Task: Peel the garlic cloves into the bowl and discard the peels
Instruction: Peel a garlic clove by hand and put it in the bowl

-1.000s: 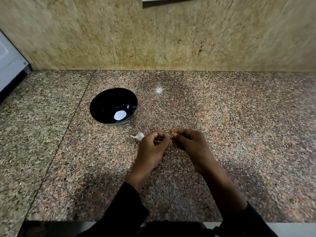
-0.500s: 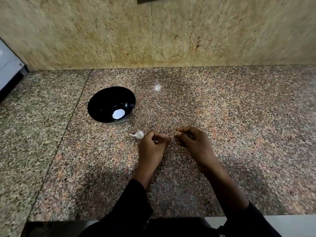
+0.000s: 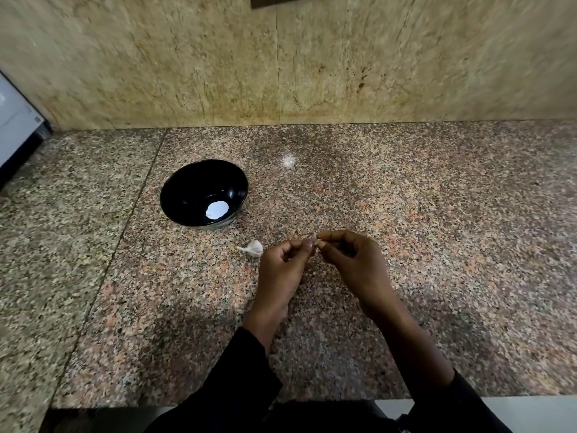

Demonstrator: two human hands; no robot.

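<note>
Left hand (image 3: 282,270) and right hand (image 3: 352,264) meet fingertip to fingertip, both pinching a small garlic clove (image 3: 313,242) that is barely visible between them. Just left of the left hand a white clove (image 3: 253,248) lies on the granite counter (image 3: 437,229). Farther left and beyond it sits the black bowl (image 3: 187,189).

One black bowl (image 3: 187,195) stands on the granite worktop (image 3: 437,214), and one white garlic piece (image 3: 253,248) lies loose on the stone. Two hands are in view, the left hand (image 3: 281,273) and the right hand (image 3: 356,264), fingertips meeting; whatever they pinch is too small to count.
</note>
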